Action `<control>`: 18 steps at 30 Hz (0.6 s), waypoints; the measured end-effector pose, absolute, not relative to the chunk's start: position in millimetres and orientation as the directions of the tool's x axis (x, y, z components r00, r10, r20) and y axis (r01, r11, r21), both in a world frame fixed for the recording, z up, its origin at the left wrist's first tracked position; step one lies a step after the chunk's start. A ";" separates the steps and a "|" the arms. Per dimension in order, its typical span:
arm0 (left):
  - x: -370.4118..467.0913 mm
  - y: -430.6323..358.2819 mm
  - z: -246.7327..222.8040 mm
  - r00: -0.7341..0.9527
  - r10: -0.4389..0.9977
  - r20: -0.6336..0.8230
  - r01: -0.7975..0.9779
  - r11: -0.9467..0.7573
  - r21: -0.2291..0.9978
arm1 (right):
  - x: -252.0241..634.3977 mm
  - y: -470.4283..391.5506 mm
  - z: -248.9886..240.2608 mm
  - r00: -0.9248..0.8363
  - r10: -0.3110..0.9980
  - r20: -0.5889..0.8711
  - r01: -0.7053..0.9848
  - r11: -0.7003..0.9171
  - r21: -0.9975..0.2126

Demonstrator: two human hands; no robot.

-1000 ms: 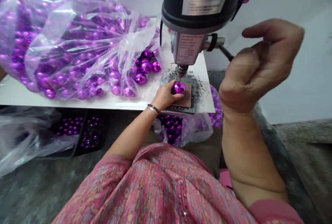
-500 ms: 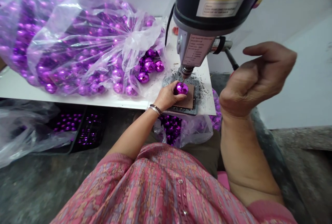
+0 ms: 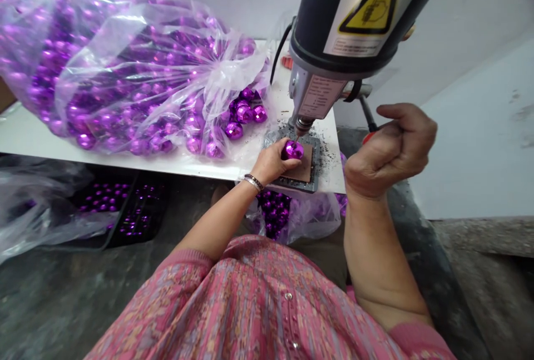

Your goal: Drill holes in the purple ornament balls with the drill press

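My left hand [image 3: 273, 162] grips a shiny purple faceted ball [image 3: 293, 149] between thumb and fingers, over a brown square pad [image 3: 303, 169] on the drill press's grey base [image 3: 315, 151]. The chuck [image 3: 303, 124] is right above the ball, and its thin bit reaches the ball's top; whether it has entered cannot be made out. My right hand [image 3: 390, 148] is closed around the red-knobbed end of the drill press lever [image 3: 367, 114], its index finger partly raised. The drill press [image 3: 319, 93] leans into view from the upper right.
A big clear plastic bag [image 3: 137, 70] of purple balls covers the left of the white table [image 3: 200, 171], with several loose balls [image 3: 234, 130] at its mouth. Dark shavings surround the base. Below are another bag of balls [image 3: 273, 212] and a black crate [image 3: 120, 221].
My right hand has moved left and down with the lever. My left hand keeps the ball under the bit. The whole view has shifted slightly.
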State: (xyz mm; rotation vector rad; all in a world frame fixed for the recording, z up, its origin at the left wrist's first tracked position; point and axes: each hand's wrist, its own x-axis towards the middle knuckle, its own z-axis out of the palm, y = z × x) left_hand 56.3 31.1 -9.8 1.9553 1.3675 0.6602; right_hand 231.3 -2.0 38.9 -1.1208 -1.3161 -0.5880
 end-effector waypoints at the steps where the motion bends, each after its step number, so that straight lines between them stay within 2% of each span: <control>1: 56.2 31.0 -10.3 0.326 0.945 0.038 0.617 -0.243 0.749 | 230.9 -1.9 35.9 0.190 0.229 0.955 0.870 0.412 -0.272; 3: 56.2 31.0 -11.7 0.323 0.946 0.040 0.617 -0.242 0.749 | 229.8 -1.5 29.2 0.146 0.197 0.970 0.873 0.435 -0.220; 5: 56.3 31.1 -12.6 0.322 0.946 0.041 0.615 -0.242 0.751 | 228.5 -1.0 25.8 0.156 0.168 0.973 0.866 0.451 -0.217; 8: 56.7 30.9 -12.0 0.316 0.948 0.042 0.616 -0.239 0.751 | 225.7 -1.9 41.2 0.232 0.154 0.961 0.832 0.481 -0.278; 11: 57.0 30.0 -9.7 0.296 0.955 0.022 0.614 -0.207 0.762 | 220.6 -3.0 87.7 0.284 0.204 0.937 0.800 0.489 -0.348; 13: 56.1 28.2 -8.1 0.290 0.957 0.015 0.594 -0.192 0.781 | 216.9 0.4 126.0 0.350 0.345 0.871 0.756 0.445 -0.480; 15: 53.4 24.9 -7.0 0.296 0.955 0.029 0.561 -0.198 0.804 | 215.5 8.5 157.8 0.442 0.520 0.731 0.664 0.357 -0.656; 18: 45.8 16.0 -5.7 0.315 0.947 0.062 0.519 -0.226 0.825 | 221.8 24.5 179.4 0.467 0.632 0.619 0.596 0.292 -0.748</control>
